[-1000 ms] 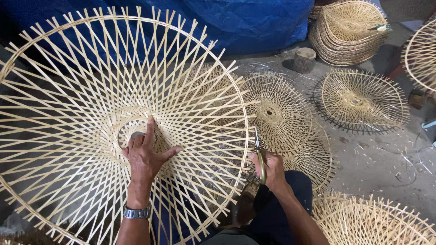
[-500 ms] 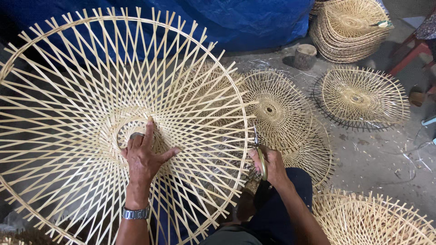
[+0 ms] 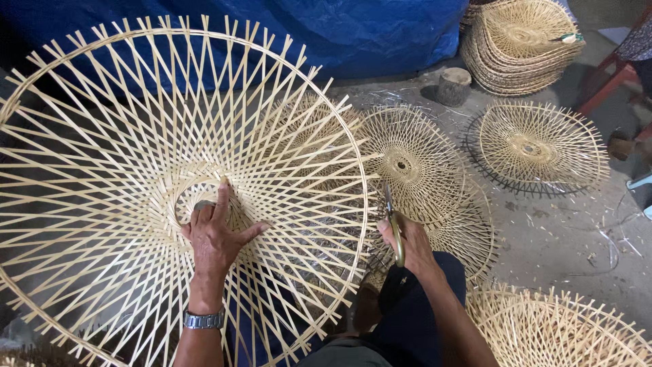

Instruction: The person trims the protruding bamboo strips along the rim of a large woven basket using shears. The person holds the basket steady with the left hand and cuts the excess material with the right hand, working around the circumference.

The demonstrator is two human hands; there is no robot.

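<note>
Here, the left hand [image 3: 216,238] lies flat, fingers spread, on the hub of the frame [image 3: 88,204], which tilts up across the lap. The right hand [image 3: 406,243] is closed around scissors [image 3: 392,224] at the rim's right edge. Weave and rim look complete; splint ends still jut past the rim. The frame's left and lower edges are cut off, and whether the blades touch a splint is unclear.

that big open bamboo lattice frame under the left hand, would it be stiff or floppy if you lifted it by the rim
The bamboo lattice frame is probably springy rather than rigid: its strips are thin and widely spaced. It likely weighs little for its width, being mostly gaps. The left hand presses near the centre ring, which hints that it shifts easily; the loose strip ends past the rim look snappable.
</note>
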